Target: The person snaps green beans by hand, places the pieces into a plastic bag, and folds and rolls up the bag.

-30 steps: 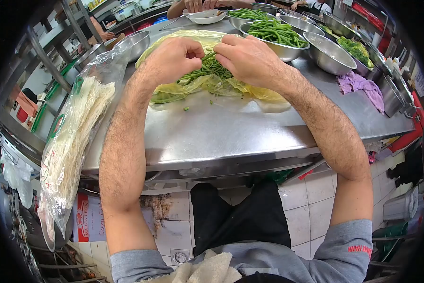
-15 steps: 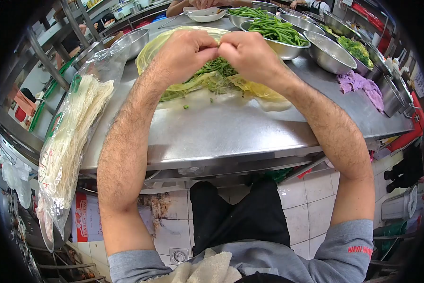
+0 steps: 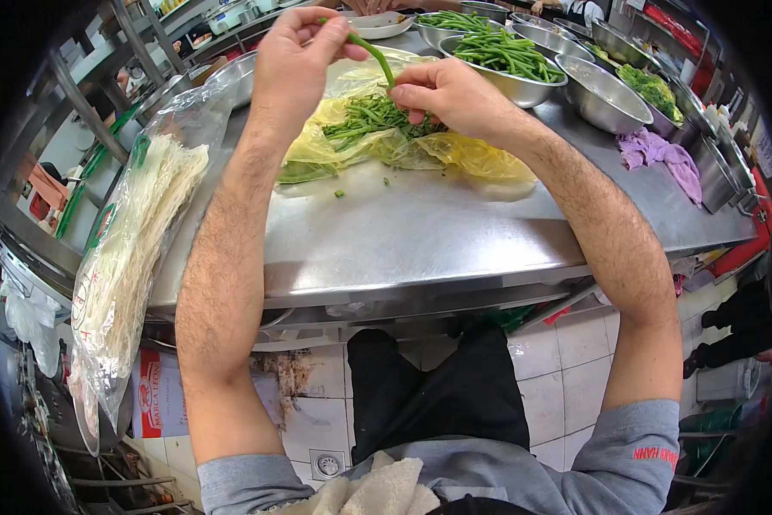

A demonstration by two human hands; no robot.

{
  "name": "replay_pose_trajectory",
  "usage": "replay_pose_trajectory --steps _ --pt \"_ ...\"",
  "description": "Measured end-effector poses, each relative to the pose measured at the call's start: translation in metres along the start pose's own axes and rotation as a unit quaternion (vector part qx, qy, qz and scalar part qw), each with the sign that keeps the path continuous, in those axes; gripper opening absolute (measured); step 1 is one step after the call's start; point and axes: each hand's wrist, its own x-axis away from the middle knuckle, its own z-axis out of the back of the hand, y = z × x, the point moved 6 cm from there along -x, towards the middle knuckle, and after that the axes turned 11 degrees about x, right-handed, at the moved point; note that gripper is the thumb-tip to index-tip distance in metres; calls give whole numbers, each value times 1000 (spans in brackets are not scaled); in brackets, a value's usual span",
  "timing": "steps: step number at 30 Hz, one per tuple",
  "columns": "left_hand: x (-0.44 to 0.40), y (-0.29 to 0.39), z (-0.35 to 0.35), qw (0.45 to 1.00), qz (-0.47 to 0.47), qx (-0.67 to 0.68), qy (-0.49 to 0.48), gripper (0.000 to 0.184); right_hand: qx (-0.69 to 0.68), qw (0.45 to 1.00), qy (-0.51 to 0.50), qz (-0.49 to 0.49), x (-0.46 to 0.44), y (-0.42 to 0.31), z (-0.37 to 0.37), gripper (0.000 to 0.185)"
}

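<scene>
A long green bean (image 3: 375,57) stretches between my two hands, above a yellow plastic bag. Its upper left end is pinched in my left hand (image 3: 298,64). Lower down, my right hand (image 3: 450,96) grips the other end between thumb and fingers. Beneath them the yellow bag (image 3: 489,160) lies spread on the steel table (image 3: 420,232), with a heap of green bean trimmings (image 3: 373,118) on it. A few small green bits lie on the metal in front of the bag. Behind my right hand stands a steel bowl (image 3: 523,90) full of green beans (image 3: 506,55).
Left on the table edge lies a clear bag of dried white noodle-like strands (image 3: 137,232). Several steel bowls (image 3: 600,93) and a purple cloth (image 3: 660,163) line the right. A white dish (image 3: 381,30) stands at the back, near another person's hands (image 3: 377,7).
My hands were close together over the bag. My left hand has moved up and left, and the green bean now shows between them.
</scene>
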Motion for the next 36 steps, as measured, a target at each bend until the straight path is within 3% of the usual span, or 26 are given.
replay_pose_trajectory --steps 11,13,14,15,16,18,23,25,28,30,34,36 --pt "-5 -5 15 995 16 102 -7 23 -57 996 63 -15 -4 8 6 25" --pt "1 3 6 992 0 -123 -25 25 -57 996 63 -14 -3 6 10 25" --pt "3 4 4 992 0 -123 -25 25 28 995 97 16 -1 1 17 24" --pt "5 5 0 976 -26 -211 -46 27 112 984 130 45 1 -4 22 22" --pt "7 6 -4 951 -52 -297 -66 29 112 984 130 45 1 -2 23 22" --pt "8 1 -9 949 -50 -298 -89 30 223 953 182 90 3 -9 29 21" --pt "17 -4 -24 923 21 -352 -151 29 293 932 176 121 6 -14 25 25" --pt "17 5 -26 934 -69 -328 -124 30 324 919 176 140 8 -20 21 24" --pt "15 12 -28 914 -125 -352 -157 29 348 912 165 142 11 -25 18 23" --pt "16 11 -30 916 -111 -351 -163 27 363 903 182 137 13 -28 19 24" --pt "22 10 -38 926 -33 -343 -156 21 339 903 229 129 11 -23 24 26" --pt "24 15 -44 926 -65 -343 -140 19 194 946 248 79 9 -14 29 30"
